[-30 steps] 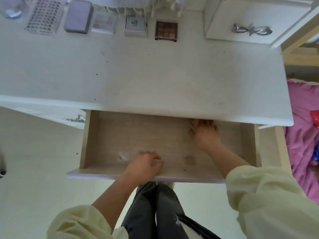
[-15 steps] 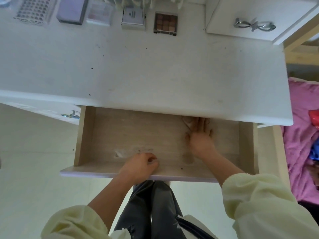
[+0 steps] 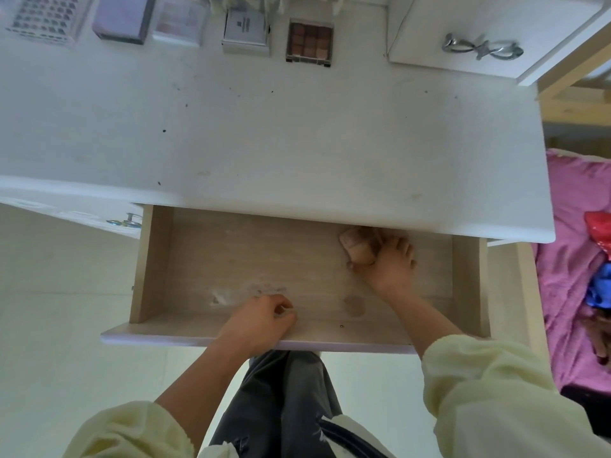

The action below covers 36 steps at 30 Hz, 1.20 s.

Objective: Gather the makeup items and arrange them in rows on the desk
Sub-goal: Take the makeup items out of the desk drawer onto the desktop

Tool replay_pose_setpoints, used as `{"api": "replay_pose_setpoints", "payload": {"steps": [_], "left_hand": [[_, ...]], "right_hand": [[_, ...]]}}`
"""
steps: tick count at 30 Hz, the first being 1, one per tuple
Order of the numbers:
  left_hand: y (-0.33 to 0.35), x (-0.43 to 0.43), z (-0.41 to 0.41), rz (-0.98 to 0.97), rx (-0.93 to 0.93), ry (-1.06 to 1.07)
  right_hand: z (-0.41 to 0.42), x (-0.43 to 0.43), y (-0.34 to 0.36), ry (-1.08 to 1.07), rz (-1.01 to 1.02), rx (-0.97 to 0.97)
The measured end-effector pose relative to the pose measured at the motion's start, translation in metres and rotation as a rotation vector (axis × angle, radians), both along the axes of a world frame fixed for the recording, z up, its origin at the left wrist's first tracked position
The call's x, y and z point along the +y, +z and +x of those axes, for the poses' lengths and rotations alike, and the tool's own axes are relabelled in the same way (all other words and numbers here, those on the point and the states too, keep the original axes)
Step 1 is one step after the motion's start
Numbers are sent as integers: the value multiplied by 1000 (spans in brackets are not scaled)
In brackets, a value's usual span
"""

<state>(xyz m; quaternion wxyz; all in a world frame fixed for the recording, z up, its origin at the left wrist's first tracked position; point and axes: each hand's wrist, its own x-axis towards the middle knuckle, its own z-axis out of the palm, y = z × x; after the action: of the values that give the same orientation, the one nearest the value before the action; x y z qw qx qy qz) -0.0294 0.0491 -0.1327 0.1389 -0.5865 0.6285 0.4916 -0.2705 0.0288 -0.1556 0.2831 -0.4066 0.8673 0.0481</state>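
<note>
The wooden drawer [image 3: 155, 259] under the white desk [image 3: 297, 137] is pulled out. My right hand [image 3: 388, 262] is deep in it, at the back right, gripping a small beige makeup item [image 3: 358, 246] that sticks out from under the desk edge. My left hand [image 3: 261, 320] rests on the drawer's front edge, its fingers curled over the rim. Along the far edge of the desk stand several items in a row: a brown eyeshadow palette [image 3: 309, 43], a white box [image 3: 246, 31], a pink palette [image 3: 180, 23], a lilac case [image 3: 122, 18] and a clear grid organiser [image 3: 46, 18].
A white cabinet door with a silver handle [image 3: 482, 51] stands at the desk's back right. A bed with a pink cover [image 3: 575, 259] lies to the right. A second drawer handle [image 3: 124, 221] shows at the left. My dark trousers are below the drawer.
My right hand has closed on the beige item at the back of the drawer and drawn it partly out from under the desk. The left hand stays on the drawer front.
</note>
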Motion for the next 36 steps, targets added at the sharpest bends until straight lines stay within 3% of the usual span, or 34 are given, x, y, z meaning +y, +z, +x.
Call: {"api": "replay_pose_setpoints", "payload": {"steps": [6,10,16,20,24,27,30,33,36], "left_hand": [[1,0,-2,25,-10,14],[2,0,-3,43,-29,-44],[14,2,-4,83,-45,-139],[36,-16,-8,-79,13,-112],[78,-52,-17,-421,141,16],[100,-81,-24,-708,210,56],[101,-114,-24,-961,140,-6],[88,-142,-21,-876,-28,-43],[68,-158,-12,-855,-100,-78]], "right_hand": [[12,21,-8,-160,18,-80],[17,25,-2,32,-28,-213],[20,23,46,526,-31,-256],[15,5,101,606,-196,-324],[8,-21,141,386,-483,-376],[7,-51,160,120,-582,-491],[7,-86,167,-204,-625,-682],[4,-122,161,-431,-629,-764],[0,-151,148,-506,-608,-762]]}}
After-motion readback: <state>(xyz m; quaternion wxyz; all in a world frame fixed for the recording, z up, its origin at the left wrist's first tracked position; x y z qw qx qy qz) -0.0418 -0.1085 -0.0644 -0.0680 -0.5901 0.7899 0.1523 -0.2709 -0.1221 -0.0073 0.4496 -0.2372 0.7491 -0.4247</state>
